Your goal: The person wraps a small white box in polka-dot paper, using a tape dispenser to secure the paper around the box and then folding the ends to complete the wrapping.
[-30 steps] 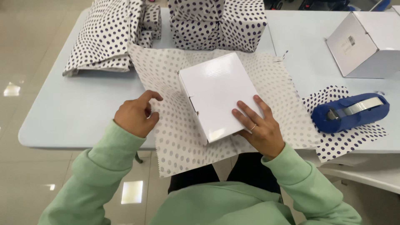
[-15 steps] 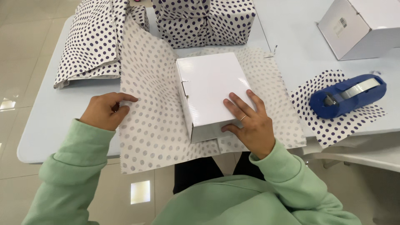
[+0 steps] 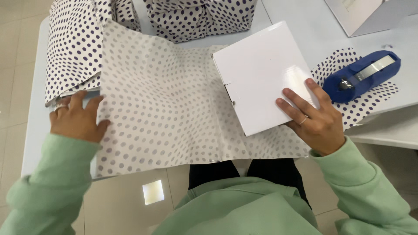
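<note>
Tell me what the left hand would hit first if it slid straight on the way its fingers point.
Likely the folded dotted paper just beyond the left hand; its fingertips sit almost at that paper's edge, though height is unclear.

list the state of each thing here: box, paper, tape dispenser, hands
white box: closed, lying flat on the paper
dotted paper: spread flat, plain side up, near edge overhanging the table
tape dispenser: resting on a dotted scrap, untouched
wrapped parcels: wrapped, at the far edge
left hand: flat on the paper's left edge
right hand: fingers pressing the box's near right corner
</note>
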